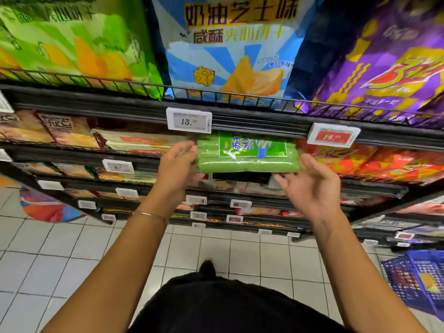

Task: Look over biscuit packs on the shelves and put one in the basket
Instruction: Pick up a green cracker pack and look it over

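Green biscuit pack (247,156) lay lengthwise at the centre of the frame, just under the black shelf edge (240,116) and its white price tag (189,121). The left hand (177,162) met the pack's left end; blur hid whether its fingers gripped it. The right hand (310,186) was spread wide, palm up, just below the pack's right end, holding nothing. A large blue snack bag (230,44) stood on the shelf above. A blue basket (396,272) sat on the tiled floor (72,260) at lower right, well apart from the pack.
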Demonstrator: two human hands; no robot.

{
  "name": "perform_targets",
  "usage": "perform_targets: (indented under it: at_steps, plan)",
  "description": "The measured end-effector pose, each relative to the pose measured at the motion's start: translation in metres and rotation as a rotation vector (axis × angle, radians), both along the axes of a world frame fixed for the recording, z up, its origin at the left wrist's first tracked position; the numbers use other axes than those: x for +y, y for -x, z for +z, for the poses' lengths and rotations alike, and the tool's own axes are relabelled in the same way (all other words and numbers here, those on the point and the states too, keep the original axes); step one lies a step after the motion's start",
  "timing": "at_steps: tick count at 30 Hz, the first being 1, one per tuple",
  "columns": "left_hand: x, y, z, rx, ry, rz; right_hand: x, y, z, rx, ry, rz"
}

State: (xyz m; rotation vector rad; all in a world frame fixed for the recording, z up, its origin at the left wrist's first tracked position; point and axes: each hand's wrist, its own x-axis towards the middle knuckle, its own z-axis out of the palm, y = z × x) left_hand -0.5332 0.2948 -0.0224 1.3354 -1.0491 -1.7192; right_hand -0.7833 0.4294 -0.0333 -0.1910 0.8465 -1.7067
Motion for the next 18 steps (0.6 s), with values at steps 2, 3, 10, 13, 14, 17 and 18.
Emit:
perform_targets:
  at_steps: [2, 3, 10, 13, 14, 17, 18]
  plan:
    - [-0.016, 0.011, 0.0, 0.033, -0.042, 0.017, -0.013, 0.0, -0.001, -0.007, -0.05, -0.046]
    - [-0.023, 0.016, 0.002, 0.042, -0.076, 0.044, -0.019, -0.001, -0.002, -0.02, -0.071, -0.079]
    - [-0.04, 0.045, 0.002, 0.153, -0.169, 0.134, -0.055, -0.013, -0.011, -0.127, -0.213, -0.3]
    - [-0.049, 0.048, -0.008, -0.068, -0.199, 0.023, -0.064, -0.014, -0.014, 0.082, -0.415, -0.321]
    - [-0.052, 0.047, -0.012, -0.19, -0.19, -0.041, -0.066, -0.015, -0.015, 0.172, -0.472, -0.324]
    - [-0.058, 0.047, -0.019, -0.369, -0.117, -0.076, -0.073, -0.017, -0.017, 0.395, -0.623, -0.318]
    - [-0.059, 0.048, -0.022, -0.383, -0.08, -0.064, -0.073, -0.018, -0.019, 0.473, -0.671, -0.303]
